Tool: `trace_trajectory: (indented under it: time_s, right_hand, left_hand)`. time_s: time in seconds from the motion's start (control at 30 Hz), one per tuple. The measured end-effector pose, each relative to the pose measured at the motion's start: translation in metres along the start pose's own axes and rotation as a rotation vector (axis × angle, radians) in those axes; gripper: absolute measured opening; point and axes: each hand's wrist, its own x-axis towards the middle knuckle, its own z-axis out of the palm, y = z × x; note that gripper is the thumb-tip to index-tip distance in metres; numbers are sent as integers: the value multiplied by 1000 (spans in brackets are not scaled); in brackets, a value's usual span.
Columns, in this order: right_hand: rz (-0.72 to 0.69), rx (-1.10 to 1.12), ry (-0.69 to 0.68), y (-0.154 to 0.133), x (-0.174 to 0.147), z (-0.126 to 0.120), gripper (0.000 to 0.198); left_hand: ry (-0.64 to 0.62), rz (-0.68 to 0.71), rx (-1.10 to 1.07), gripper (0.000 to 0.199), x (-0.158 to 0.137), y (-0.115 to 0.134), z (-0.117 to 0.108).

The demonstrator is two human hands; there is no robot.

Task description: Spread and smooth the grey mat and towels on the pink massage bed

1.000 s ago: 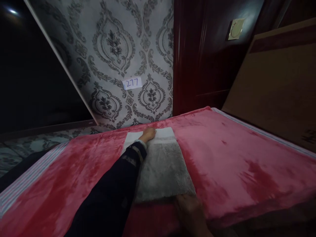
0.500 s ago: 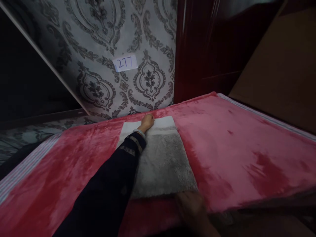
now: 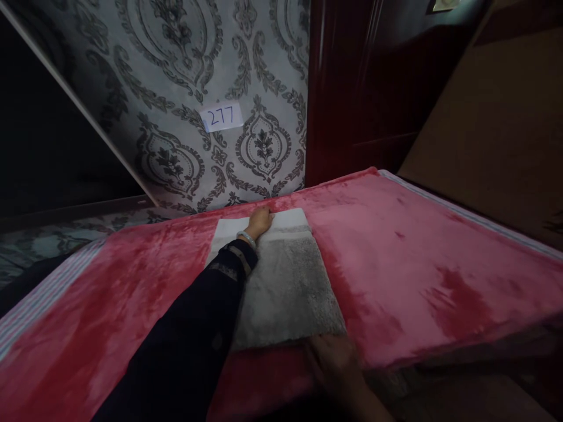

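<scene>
A grey towel (image 3: 285, 293) with a white band along its far end lies flat on a red and pink plush cover (image 3: 396, 264). My left hand (image 3: 260, 221), with a pale bracelet at the wrist, is closed on the towel's far white edge. The dark sleeve (image 3: 185, 328) of that arm hides part of the towel's left side. At the near right corner, my right hand (image 3: 335, 356) has its fingers bent over the towel's near edge. It is dim and slightly blurred, and its fingertips are partly hidden.
Patterned wallpaper (image 3: 176, 105) with a paper label (image 3: 222, 116) reading 277 rises behind the cover. Beside it stands a dark red glossy panel (image 3: 352, 88). A brown board (image 3: 497, 117) leans at the right, and a dark panel (image 3: 57, 129) fills the left.
The view has shifted slightly. Both hands stay at the same towel edges, and the towel lies much as before.
</scene>
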Motion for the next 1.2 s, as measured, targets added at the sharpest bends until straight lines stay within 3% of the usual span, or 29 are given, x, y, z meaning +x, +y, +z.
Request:
trace_trajectory:
  time_s: [0.17,0.37,0.53,0.77,0.9,1.0,1.1,1.2]
  right_hand:
    - [17,-42,-57,3,0,-7,38]
    - [86,-77,-172,10,-11,-6,33]
    - [102,-43,-191,15,-11,-6,29]
    - [49,8,-177,14,-9,-10,25]
    - [18,105,-122,4,10,-37,31]
    - [98,16,-83,-6,43,-56,38]
    - [141,-95,-215,-8,67,-53,46]
    - [95,-188,-475,-2,58,-34,54]
  left_hand:
    - [-115,214,109,60,-46,6,-14]
    - [-291,493,84,64,-147,9,-34]
    - [-281,517,76,67,-218,4,-27]
    - [-186,494,84,62,-232,-4,-5]
    - [-228,466,62,61,-232,-2,-12]
    - [-224,419,40,57,-239,5,-21]
    - [-156,425,45,57,-252,10,-24]
    - [-149,395,67,58,-266,2,-19]
